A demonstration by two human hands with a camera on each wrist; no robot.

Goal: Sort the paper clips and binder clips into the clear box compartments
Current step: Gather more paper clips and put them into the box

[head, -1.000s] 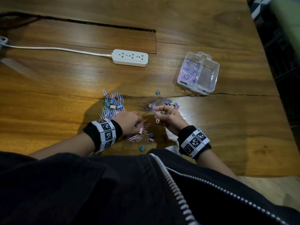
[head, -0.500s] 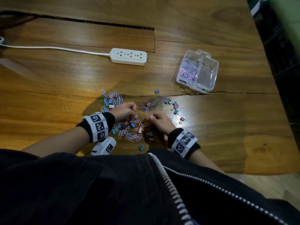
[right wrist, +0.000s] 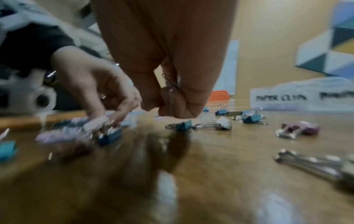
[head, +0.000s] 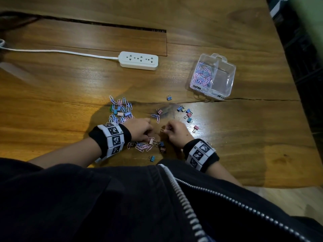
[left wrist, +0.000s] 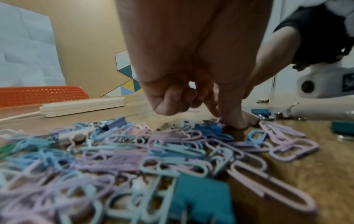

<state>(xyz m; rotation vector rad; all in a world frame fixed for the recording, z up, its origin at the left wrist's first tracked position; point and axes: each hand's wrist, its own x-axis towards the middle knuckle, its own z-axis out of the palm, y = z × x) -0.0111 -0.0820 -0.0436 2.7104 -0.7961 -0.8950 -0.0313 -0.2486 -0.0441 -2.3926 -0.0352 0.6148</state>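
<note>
Dim overall; glare patch on table (head: 206,123); wrist views motion-blurred, foreground unfocused; edges distorted.

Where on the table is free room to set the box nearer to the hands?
Bare wood lies right of the pink binder clip, below the clear box. Also left of the paper clip pile. Between the left hand and right hand it is crowded.
</note>
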